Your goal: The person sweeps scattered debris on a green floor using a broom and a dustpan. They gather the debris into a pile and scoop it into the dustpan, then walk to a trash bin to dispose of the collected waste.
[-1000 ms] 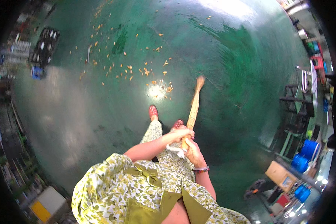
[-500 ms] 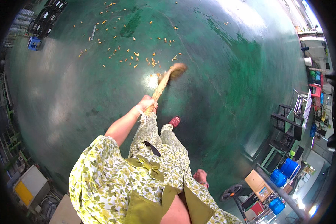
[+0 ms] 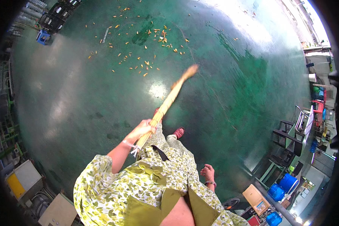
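My left hand (image 3: 144,127) is closed round the pale straw handle of a broom (image 3: 168,100). White string hangs from the handle's near end, by my wrist. The broom slants away to the upper right, its brown bristle head (image 3: 190,71) blurred over the green floor. Beyond it, many yellow-orange dry leaves (image 3: 146,63) lie scattered, several of them gathered in a small cluster. At my right side, my right hand (image 3: 207,172) hangs with its fingers loosely curled and partly apart, holding nothing that I can see.
Green floor (image 3: 101,90) spreads around me, with dark wet-looking patches. Black crates (image 3: 56,17) and a blue stool (image 3: 43,37) stand far left. On the right are a black chair frame (image 3: 290,135), blue containers (image 3: 288,182) and a wooden box (image 3: 256,197). A yellow-and-white cabinet (image 3: 23,179) is lower left.
The broom's handle has come nearer my body and its head has swung slightly right. Several leaves now lie clustered farther off. My right hand has shifted a little.
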The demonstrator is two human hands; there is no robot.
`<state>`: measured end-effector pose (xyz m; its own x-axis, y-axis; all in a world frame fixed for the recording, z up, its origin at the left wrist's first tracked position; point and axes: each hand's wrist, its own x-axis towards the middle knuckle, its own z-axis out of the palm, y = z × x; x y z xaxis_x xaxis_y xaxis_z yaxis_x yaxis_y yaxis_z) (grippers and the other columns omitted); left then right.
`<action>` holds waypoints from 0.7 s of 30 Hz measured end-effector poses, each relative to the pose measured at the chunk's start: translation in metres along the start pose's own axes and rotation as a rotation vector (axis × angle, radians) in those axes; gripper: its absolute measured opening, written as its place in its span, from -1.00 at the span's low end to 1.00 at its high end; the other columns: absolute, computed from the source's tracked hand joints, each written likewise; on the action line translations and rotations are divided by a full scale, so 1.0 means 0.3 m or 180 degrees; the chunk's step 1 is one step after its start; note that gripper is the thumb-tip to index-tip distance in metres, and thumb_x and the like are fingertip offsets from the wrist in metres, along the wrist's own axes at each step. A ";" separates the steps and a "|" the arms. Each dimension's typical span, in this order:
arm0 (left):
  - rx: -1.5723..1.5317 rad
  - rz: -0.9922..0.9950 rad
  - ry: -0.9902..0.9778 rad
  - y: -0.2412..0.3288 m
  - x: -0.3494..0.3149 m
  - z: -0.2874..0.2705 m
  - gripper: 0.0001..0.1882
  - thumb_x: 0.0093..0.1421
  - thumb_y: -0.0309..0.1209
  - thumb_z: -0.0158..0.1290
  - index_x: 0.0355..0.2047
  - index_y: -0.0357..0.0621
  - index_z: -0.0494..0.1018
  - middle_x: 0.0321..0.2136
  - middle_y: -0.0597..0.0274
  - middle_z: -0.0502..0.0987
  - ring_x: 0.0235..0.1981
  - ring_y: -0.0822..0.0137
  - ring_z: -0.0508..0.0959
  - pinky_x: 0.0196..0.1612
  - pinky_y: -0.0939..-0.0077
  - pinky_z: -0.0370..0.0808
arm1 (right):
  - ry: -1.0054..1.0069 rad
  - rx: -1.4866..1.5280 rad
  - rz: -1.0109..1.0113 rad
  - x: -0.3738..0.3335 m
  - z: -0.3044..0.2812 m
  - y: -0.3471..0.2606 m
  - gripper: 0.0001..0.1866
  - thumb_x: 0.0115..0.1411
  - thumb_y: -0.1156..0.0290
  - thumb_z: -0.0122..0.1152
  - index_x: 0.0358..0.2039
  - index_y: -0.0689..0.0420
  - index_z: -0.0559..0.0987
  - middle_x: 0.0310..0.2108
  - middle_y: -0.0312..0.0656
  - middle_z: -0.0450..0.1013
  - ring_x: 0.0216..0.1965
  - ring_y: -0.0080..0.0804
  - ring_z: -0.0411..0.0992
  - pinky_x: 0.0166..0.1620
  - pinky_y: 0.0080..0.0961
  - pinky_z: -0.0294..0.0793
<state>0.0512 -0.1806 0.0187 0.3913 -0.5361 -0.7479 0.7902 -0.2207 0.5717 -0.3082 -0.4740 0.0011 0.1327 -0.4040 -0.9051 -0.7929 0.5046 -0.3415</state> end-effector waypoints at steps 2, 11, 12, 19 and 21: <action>-0.0116 -0.0211 0.0011 -0.053 -0.068 -0.001 -0.71 -0.22 -0.52 0.00 -0.38 -0.29 0.36 -0.65 0.33 0.34 -0.64 0.54 0.36 -0.57 0.74 0.34 | -0.0065 -0.0113 -0.0069 0.047 0.005 -0.021 -0.74 0.03 0.47 -0.08 -0.21 0.16 0.36 -0.59 -0.20 0.37 -0.62 -0.45 0.38 -0.58 -0.53 0.43; -0.0493 0.0165 0.0074 -0.175 0.061 -0.323 -0.84 -0.10 -0.43 0.01 -0.61 -0.31 0.42 -0.63 0.17 0.46 -0.68 0.40 0.46 -0.62 0.63 0.41 | -0.0082 -0.0314 -0.0105 0.019 0.047 -0.072 -0.75 0.04 0.47 -0.08 -0.21 0.12 0.37 -0.60 -0.24 0.36 -0.63 -0.49 0.36 -0.56 -0.57 0.42; -0.0173 0.0316 0.0091 -0.099 0.073 -0.345 -0.84 -0.11 -0.43 -0.01 -0.61 -0.33 0.41 -0.65 0.17 0.46 -0.72 0.39 0.45 -0.67 0.59 0.41 | -0.0046 -0.0256 -0.0080 0.006 0.041 -0.050 -0.75 0.04 0.47 -0.07 -0.21 0.12 0.37 -0.60 -0.23 0.36 -0.64 -0.49 0.36 -0.56 -0.57 0.42; 0.2328 0.0050 0.1205 0.216 0.185 -0.394 -0.64 -0.29 -0.53 0.02 -0.37 -0.28 0.31 -0.69 0.26 0.36 -0.76 0.41 0.39 -0.71 0.54 0.36 | 0.0079 -0.0198 0.0055 -0.055 -0.004 0.082 -0.75 0.04 0.49 -0.07 -0.21 0.15 0.36 -0.62 -0.21 0.35 -0.65 -0.46 0.36 -0.59 -0.54 0.43; 0.2134 0.0269 0.0988 0.240 0.197 -0.340 -0.62 -0.29 -0.53 0.02 -0.35 -0.25 0.31 -0.65 0.26 0.37 -0.74 0.43 0.39 -0.71 0.56 0.37 | 0.0170 -0.0345 0.0151 -0.036 -0.016 0.120 -0.74 0.01 0.50 -0.08 -0.22 0.18 0.37 -0.63 -0.19 0.36 -0.68 -0.45 0.36 -0.62 -0.54 0.42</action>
<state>0.1792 -0.1451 -0.0188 0.6318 -0.3403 -0.6965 0.3331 -0.6921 0.6403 -0.3411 -0.4552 -0.0001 0.0640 -0.4232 -0.9038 -0.8576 0.4398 -0.2667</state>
